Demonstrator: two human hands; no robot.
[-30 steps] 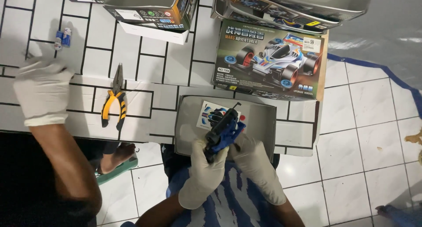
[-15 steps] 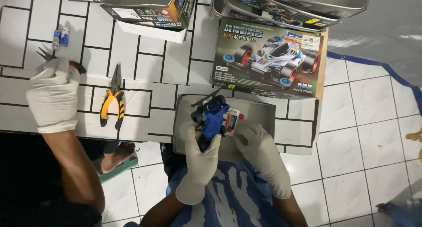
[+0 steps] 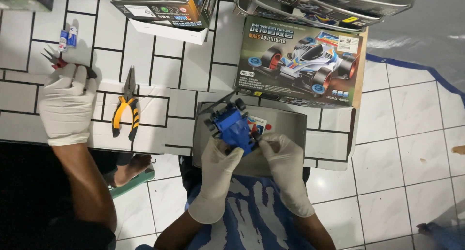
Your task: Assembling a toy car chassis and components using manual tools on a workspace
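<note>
- blue toy car [image 3: 232,126] over grey tray [image 3: 290,124], gripped by left hand [image 3: 218,158]; right hand [image 3: 286,155] fingers pinch its rear
- car-picture box [image 3: 302,61] just behind tray
- open box [image 3: 160,5] upper left
- yellow pliers [image 3: 127,107] on tiled table [image 3: 184,61]
- another person's gloved hand [image 3: 67,104] on red cutters [image 3: 58,62]

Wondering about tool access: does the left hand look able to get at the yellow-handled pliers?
Probably yes: the yellow-handled pliers lie uncovered, with bare table between, though the left hand grips the blue toy car.
</note>
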